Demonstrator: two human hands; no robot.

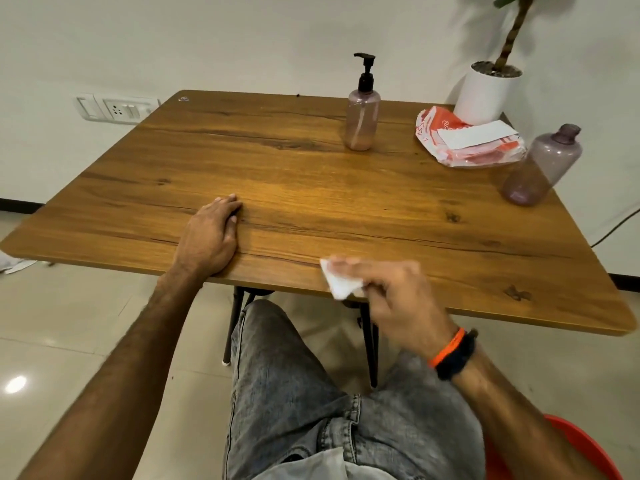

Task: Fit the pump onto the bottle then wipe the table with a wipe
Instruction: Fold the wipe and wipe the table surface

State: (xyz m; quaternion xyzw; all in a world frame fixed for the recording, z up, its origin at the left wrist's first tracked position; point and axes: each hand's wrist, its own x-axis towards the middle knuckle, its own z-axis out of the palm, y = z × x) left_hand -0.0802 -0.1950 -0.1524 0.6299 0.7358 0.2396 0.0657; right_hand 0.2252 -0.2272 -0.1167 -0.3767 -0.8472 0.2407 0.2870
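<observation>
Wood-grain worktop (311,188), square. Right hand (398,292) pinches white wipe (341,280) at near edge — blurred. Left hand (211,233) flat, relaxed. Pump (366,72) fitted on translucent bottle (362,121), far side.

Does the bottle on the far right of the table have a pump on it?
No. That bottle has a bare open neck, while the black pump sits on the other bottle near the table's back edge.

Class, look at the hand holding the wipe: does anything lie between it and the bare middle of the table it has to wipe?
Nothing visible does. The right hand holds the wipe at the table near edge. The pump bottle, wipes packet and capless bottle stand farther back and right.
</observation>
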